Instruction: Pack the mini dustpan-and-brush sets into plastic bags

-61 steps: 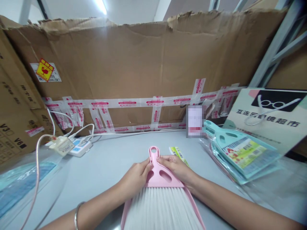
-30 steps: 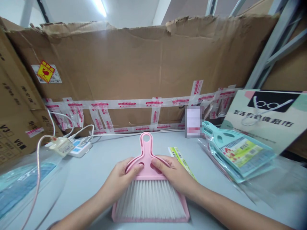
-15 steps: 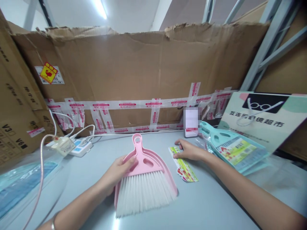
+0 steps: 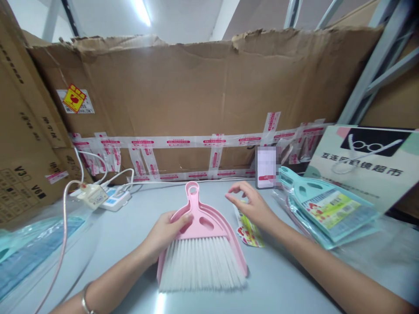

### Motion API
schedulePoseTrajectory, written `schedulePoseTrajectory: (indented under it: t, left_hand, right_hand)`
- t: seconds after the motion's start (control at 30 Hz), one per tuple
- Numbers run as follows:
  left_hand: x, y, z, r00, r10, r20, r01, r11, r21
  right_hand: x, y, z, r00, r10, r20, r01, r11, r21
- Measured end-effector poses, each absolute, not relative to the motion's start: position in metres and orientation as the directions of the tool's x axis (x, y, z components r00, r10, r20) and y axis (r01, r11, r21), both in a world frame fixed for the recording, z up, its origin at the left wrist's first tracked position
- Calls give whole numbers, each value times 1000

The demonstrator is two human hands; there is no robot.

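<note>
A pink hand brush (image 4: 199,222) with white bristles lies nested in a matching pink dustpan (image 4: 236,244), both handles pointing away from me. My left hand (image 4: 173,229) grips the set at its left side, thumb on top of the brush head and fingers hidden underneath. My right hand (image 4: 250,203) hovers to the right of the dustpan with thumb and fingers apart and nothing between them. Below it, a yellow-green printed card (image 4: 250,231) rests on the table, its upper part covered by the hand.
Turquoise dustpan sets (image 4: 337,209) in clear plastic lie at the right, before a printed paper bag (image 4: 366,161). A phone (image 4: 266,168) leans against the cardboard wall (image 4: 196,96). At the left are a power strip (image 4: 114,198), cables and more bagged turquoise items (image 4: 39,244).
My right hand has let go of the card and lifted slightly toward the dustpan. The card now sits a little nearer the dustpan. My left hand keeps its hold.
</note>
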State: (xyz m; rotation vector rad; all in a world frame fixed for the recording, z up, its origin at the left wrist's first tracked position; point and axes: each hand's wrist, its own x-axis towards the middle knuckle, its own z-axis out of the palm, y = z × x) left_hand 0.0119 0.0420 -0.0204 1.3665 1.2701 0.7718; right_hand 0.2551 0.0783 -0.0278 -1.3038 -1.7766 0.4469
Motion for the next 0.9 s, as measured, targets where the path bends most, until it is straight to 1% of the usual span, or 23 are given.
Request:
schedulePoseTrajectory:
  t: [0.03,0.07,0.13,0.17,0.2,0.27,0.33,0.37,0.47,0.53,0.7,0.77,0.9]
  left_hand:
    - [13,42,-21,215,963,-163,276,100,956]
    - [13,42,-21,211,969,-128,289,64,955]
    - [15,40,-20,220,973,-67,319,-7,948]
    - [15,39,-19,233,971,-47,335,-35,941]
    - [16,38,-18,248,968,-36,353,-56,934]
    - [16,36,-16,264,964,-18,394,-90,915]
    - [16,35,-15,255,967,9,445,-125,887]
    - [15,35,-14,247,969,27,473,-145,869]
    - [13,35,-13,238,970,56,551,-182,814]
    - [12,35,-12,240,969,53,590,-190,785]
    - [13,37,-14,234,971,40,652,-187,735]
    - [14,37,-14,235,971,41,662,-191,725]
    - [13,35,-14,253,964,76,687,-234,688]
  right_hand:
    - [245,74,-24,-108,915,390,517,387,-764]
    - [235,70,-21,-138,937,321,429,349,-833]
    - [219,67,-14,-234,961,150,222,203,-954]
    - [212,67,-11,-312,947,82,124,126,-984]
    - [207,68,-7,-396,918,37,44,59,-997]
    - [198,71,-1,-533,846,-8,-55,-44,-998]
    - [191,74,3,-599,800,-26,-123,-123,-985]
    - [188,75,3,-598,801,-28,-156,-150,-976]
    - [182,76,0,-549,836,-18,-209,-158,-965]
    - [180,76,-4,-508,861,-21,-198,-140,-970]
    - [181,75,-9,-468,883,-30,-176,-126,-976]
    - [183,75,-9,-483,875,-38,-189,-147,-971]
    - [187,75,-8,-607,792,-61,-285,-290,-914]
